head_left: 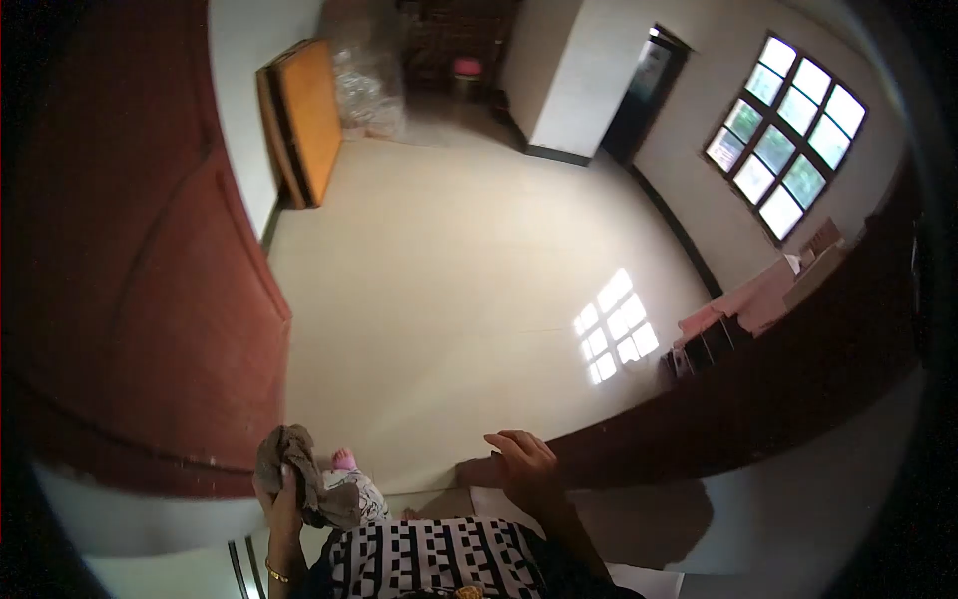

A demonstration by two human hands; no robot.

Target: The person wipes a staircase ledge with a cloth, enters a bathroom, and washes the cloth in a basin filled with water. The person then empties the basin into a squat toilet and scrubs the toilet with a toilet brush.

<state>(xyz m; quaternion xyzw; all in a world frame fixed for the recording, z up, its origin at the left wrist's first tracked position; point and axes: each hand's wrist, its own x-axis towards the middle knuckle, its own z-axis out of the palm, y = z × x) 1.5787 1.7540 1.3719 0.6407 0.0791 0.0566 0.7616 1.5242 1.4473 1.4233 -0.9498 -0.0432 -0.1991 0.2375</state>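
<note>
A crumpled grey-brown cloth [289, 459] is held in my left hand [283, 499] at the lower left, with part of it hanging toward my patterned clothing [434, 554]. A gold bracelet circles that wrist. My right hand [524, 464] is raised near the end of a dark brown door frame [619, 444], its fingers apart and nothing in them. Whether it touches the frame I cannot tell. Below, a foot in a pink slipper [344, 459] shows beside the cloth.
A reddish-brown door [150, 270] stands open at left. Beyond the pale floor [449, 250] are an orange-brown panel [311, 120] against the wall, plastic wrapping [369, 90], a pink-topped bin [466, 75], a dark doorway [644, 95], a window [788, 135] and pink cloth [743, 299].
</note>
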